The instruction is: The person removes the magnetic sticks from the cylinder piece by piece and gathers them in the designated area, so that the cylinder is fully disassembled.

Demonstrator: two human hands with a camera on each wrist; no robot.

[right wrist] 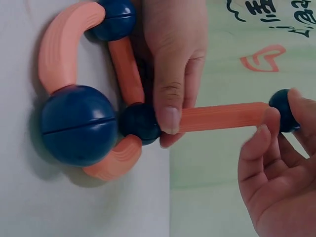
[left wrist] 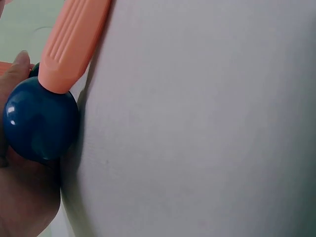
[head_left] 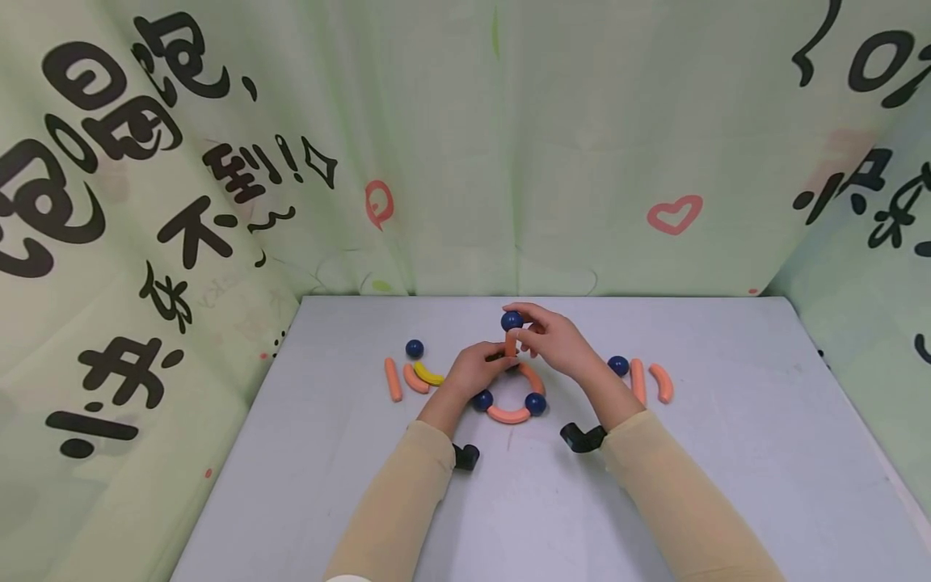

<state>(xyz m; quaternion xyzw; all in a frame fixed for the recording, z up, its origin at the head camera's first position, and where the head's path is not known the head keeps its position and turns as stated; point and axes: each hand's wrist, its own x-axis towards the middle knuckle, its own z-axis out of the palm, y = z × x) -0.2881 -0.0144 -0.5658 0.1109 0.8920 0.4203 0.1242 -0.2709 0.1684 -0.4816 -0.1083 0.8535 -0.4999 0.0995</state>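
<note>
While a dark blue ball (head_left: 512, 321) is pinched at the top of an upright orange stick (head_left: 511, 343) by the fingers of the right hand (head_left: 556, 339), the foot of that stick is clamped between the thumb and fingers of the left hand (head_left: 473, 372), where it is met by a blue ball of the ring (head_left: 508, 415). That ring is laid flat on the table (head_left: 509, 517), formed of curved orange pieces and blue balls; its near curve is flanked by a left ball (head_left: 482, 400) and a right ball (head_left: 536, 404). Fine grooves are seen along the orange pieces in both wrist views.

To the left of the hands are placed a loose blue ball (head_left: 414, 348), a straight orange stick (head_left: 393, 379), a curved orange piece (head_left: 416, 378) and, just beside it, a yellow curved piece (head_left: 429, 373). On the right, another blue ball (head_left: 618, 365), another straight stick (head_left: 638, 381) and another curved piece (head_left: 661, 383) are set out near one another.

The table is enclosed by a pale green curtain (head_left: 451, 145), printed with large black Chinese characters. On its left part, slanted "不" and "到" can be read, the latter followed by an exclamation mark; other characters are too tilted or cut off to be read surely. A red heart outline (head_left: 675, 215) is printed at the back.
</note>
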